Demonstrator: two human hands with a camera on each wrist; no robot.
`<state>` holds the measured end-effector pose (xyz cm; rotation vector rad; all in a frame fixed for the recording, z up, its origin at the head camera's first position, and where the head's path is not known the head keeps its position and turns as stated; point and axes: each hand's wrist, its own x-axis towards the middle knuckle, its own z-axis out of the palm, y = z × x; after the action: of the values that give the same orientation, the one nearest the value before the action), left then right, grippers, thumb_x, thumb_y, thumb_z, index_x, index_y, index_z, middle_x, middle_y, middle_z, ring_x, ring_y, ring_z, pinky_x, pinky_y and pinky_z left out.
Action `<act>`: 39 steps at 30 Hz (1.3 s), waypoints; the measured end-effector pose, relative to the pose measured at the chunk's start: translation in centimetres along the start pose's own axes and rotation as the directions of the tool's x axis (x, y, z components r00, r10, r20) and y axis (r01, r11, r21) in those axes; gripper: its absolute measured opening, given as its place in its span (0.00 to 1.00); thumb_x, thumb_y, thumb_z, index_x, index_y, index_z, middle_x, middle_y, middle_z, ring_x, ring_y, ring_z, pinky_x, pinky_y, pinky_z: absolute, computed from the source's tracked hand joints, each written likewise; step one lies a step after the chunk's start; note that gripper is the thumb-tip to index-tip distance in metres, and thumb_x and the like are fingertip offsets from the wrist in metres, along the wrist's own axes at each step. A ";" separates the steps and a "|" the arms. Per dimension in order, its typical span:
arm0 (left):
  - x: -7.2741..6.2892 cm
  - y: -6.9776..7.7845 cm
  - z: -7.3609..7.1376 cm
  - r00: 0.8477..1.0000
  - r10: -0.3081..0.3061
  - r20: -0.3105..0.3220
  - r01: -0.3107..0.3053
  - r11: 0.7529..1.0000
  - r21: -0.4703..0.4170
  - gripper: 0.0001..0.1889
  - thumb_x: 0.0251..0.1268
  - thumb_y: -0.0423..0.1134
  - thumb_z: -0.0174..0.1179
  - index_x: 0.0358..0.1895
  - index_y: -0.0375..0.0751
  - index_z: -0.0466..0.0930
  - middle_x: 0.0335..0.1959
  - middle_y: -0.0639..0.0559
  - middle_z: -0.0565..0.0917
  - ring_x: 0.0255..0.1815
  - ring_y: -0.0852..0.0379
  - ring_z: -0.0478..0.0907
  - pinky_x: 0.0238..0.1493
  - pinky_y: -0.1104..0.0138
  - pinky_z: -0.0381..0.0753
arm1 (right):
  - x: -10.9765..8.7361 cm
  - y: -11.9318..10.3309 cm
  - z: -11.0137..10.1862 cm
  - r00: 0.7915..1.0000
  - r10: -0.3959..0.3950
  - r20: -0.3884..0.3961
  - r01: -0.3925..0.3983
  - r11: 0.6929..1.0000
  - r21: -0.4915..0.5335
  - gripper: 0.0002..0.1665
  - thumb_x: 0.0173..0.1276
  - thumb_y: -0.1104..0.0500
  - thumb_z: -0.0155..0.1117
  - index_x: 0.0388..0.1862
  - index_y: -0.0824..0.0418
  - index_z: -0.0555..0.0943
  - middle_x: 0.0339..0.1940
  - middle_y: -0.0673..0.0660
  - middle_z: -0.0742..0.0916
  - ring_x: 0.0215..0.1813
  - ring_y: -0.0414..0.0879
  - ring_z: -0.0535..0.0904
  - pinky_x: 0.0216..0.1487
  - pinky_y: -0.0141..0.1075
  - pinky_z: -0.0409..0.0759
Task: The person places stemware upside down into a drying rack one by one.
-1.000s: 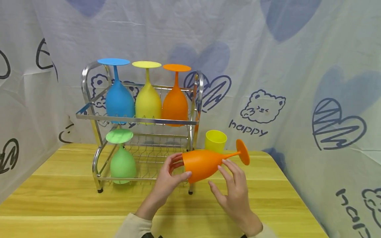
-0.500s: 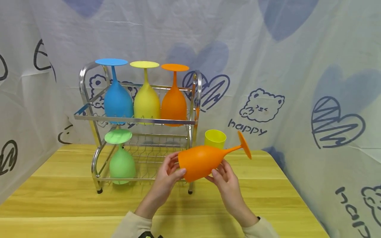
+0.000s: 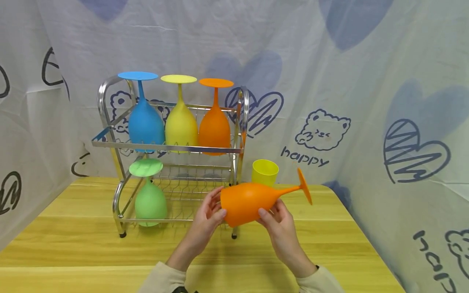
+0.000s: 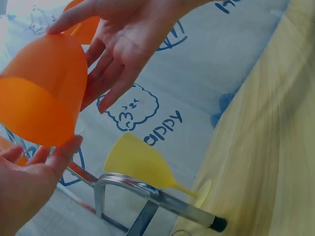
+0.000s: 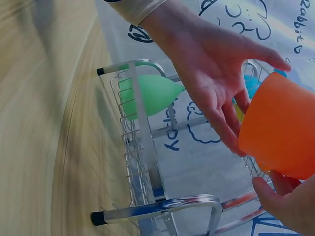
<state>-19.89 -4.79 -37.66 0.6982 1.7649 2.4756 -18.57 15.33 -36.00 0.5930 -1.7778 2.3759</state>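
An orange plastic goblet (image 3: 249,201) lies sideways in the air in front of the rack, its mouth to the left and its foot (image 3: 305,186) to the right. My left hand (image 3: 206,221) holds it at the rim, thumb in front and fingers behind. My right hand (image 3: 280,228) grips the bowl near the stem, thumb on the near side; its other fingers are partly hidden behind the goblet. In the left wrist view the right hand (image 4: 125,46) reaches along the bowl from above. The right wrist view shows the left hand (image 5: 211,69) at the rim.
A two-tier metal rack (image 3: 168,147) stands on the wooden table (image 3: 110,254). Upside-down blue (image 3: 146,124), yellow (image 3: 181,124) and orange (image 3: 214,128) goblets fill its upper tier; a green one (image 3: 150,201) sits below. Behind the held goblet stands an upright yellow goblet (image 3: 264,173).
My right hand has shifted from fingertips near the stem to a grip under the bowl, thumb in front. The goblet's foot rose, then dipped again, and the goblet moved slightly left.
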 end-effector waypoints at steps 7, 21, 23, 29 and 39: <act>-0.9 1.2 -1.0 0.993 0.121 0.016 -0.121 0.965 0.232 0.31 0.71 0.38 0.47 0.73 0.31 0.51 0.70 0.33 0.60 0.67 0.35 0.60 0.62 0.48 0.69 | -0.3 0.3 -0.5 0.999 -0.020 -0.043 0.014 0.992 -0.127 0.32 0.64 0.72 0.60 0.66 0.73 0.62 0.58 0.60 0.77 0.58 0.46 0.76 0.57 0.36 0.77; -6.1 2.5 -7.1 0.958 0.243 -0.154 -0.063 0.702 0.710 0.22 0.68 0.29 0.57 0.64 0.33 0.68 0.58 0.40 0.76 0.54 0.55 0.74 0.52 0.67 0.79 | -0.1 2.1 -0.4 0.938 -0.328 0.114 0.343 0.822 -0.455 0.42 0.51 0.78 0.72 0.65 0.71 0.65 0.59 0.66 0.77 0.59 0.44 0.75 0.57 0.34 0.76; -6.8 2.9 -8.2 0.945 0.265 -0.192 -0.042 0.681 0.731 0.21 0.69 0.30 0.56 0.64 0.32 0.68 0.56 0.39 0.76 0.52 0.63 0.74 0.50 0.74 0.77 | 0.0 2.3 -0.2 0.909 -0.388 0.153 0.413 0.781 -0.470 0.44 0.47 0.79 0.73 0.64 0.71 0.65 0.59 0.67 0.77 0.59 0.46 0.76 0.58 0.35 0.76; -7.8 4.2 -11.7 0.862 0.404 -0.306 -0.016 0.625 0.780 0.18 0.68 0.24 0.53 0.61 0.27 0.70 0.54 0.49 0.75 0.52 0.72 0.69 0.50 0.85 0.70 | -0.1 0.6 2.0 0.882 -0.424 0.204 0.464 0.714 -0.524 0.40 0.44 0.76 0.76 0.58 0.76 0.70 0.52 0.68 0.81 0.53 0.51 0.79 0.56 0.37 0.77; -7.8 5.0 -16.6 0.692 0.278 -0.666 0.350 0.678 0.646 0.21 0.73 0.36 0.48 0.67 0.35 0.69 0.60 0.48 0.68 0.57 0.55 0.67 0.49 0.81 0.69 | 0.5 0.8 4.3 0.826 -0.493 0.273 0.557 0.639 -0.531 0.38 0.37 0.78 0.78 0.49 0.73 0.72 0.42 0.67 0.83 0.42 0.56 0.81 0.42 0.42 0.83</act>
<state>-17.83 -23.55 -40.09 -0.5179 3.0866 2.0091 -18.22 10.95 -35.50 0.9755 -1.8999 1.3196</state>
